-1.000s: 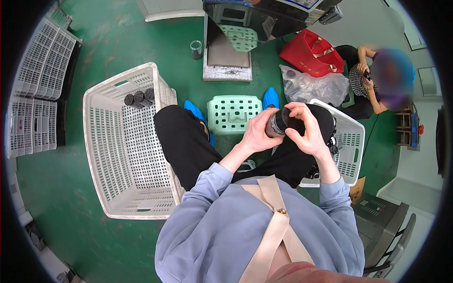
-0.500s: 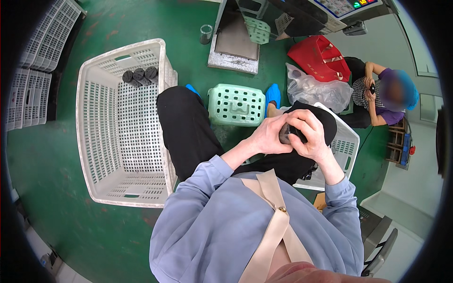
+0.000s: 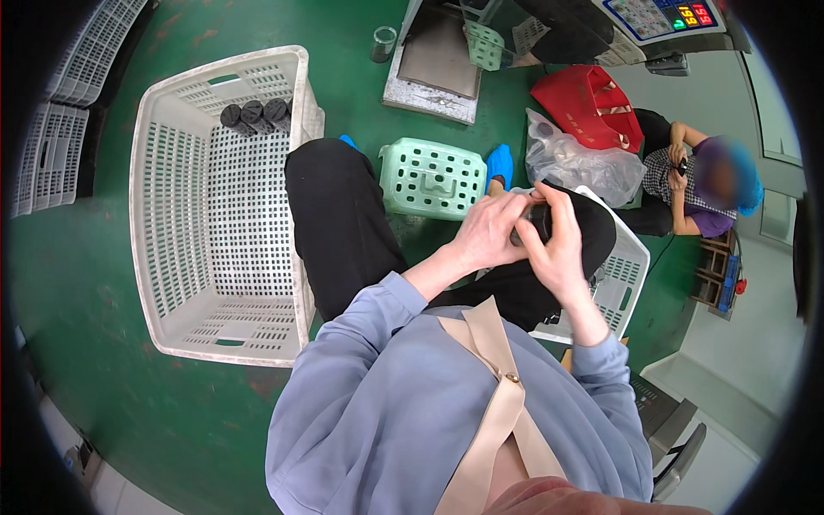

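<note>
Above my right knee, both hands close around a small dark round container (image 3: 537, 220) with a black top. My left hand (image 3: 489, 232) wraps it from the left side. My right hand (image 3: 556, 246) grips its upper end, fingers arched over the black part and thumb along the near side. Most of the container is hidden by my fingers. On my left is a large white crate (image 3: 302, 330), in which three dark cylinders (image 3: 251, 116) with black ends sit side by side at the far end.
A green plastic stool (image 3: 395, 199) stands ahead between my feet. A white basket (image 3: 633, 273) is by my right leg. Beyond lie a clear plastic bag (image 3: 562, 163), a red bag (image 3: 571, 101), a scale (image 3: 433, 101) and a glass (image 3: 382, 45). A co-worker (image 3: 678, 176) sits at right.
My right hand has shifted its hold, its fingers now more upright around the black top. The container stays between both hands. The whole view has tilted slightly.
</note>
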The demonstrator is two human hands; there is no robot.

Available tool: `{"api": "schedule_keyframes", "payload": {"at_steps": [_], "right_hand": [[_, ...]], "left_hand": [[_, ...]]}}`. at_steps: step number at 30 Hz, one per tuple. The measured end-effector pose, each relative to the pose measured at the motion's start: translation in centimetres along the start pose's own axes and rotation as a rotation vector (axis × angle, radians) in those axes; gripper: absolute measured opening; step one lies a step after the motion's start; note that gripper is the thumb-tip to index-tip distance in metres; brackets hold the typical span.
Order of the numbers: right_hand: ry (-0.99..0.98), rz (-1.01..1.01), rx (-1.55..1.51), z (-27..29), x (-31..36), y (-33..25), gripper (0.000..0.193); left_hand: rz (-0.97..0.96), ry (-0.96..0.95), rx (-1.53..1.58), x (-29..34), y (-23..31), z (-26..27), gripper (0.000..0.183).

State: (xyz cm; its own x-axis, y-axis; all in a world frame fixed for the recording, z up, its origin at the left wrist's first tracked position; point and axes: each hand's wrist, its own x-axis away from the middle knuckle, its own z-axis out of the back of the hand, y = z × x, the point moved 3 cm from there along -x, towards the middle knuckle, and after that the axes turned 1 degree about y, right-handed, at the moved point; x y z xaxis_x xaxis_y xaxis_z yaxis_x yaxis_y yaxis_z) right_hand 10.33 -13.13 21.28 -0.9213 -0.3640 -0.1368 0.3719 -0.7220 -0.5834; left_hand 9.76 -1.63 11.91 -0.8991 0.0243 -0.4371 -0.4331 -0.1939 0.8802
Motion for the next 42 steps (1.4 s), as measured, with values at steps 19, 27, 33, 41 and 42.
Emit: {"api": "schedule_keyframes", "payload": {"at_steps": [19,27,33,41,42], "right_hand": [[-0.258,0.473,0.05,2.9,-0.2,-0.9,0.042],[-0.055,0.062,0.009,0.6,0.7,1.5,0.051],[-0.164,0.268,-0.039,2.2,1.7,1.1,0.033],[-0.094,-0.007,-0.079,0.5,0.7,2.2,0.053],[-0.13,0.121,-0.07,2.0,0.7,1.1,0.061]], "left_hand": [[0.023,-0.522,0.343,1.0,-0.4,-2.9,0.06],[0.035,-0.123,0.117,0.5,-0.9,-1.5,0.057],[0.03,-0.382,0.353,1.5,0.4,-3.1,0.039],[-0.023,-0.116,0.094,0.6,-1.1,-1.3,0.05],[-0.027,-0.119,0.101,0.1,-0.4,-0.7,0.05]]}}
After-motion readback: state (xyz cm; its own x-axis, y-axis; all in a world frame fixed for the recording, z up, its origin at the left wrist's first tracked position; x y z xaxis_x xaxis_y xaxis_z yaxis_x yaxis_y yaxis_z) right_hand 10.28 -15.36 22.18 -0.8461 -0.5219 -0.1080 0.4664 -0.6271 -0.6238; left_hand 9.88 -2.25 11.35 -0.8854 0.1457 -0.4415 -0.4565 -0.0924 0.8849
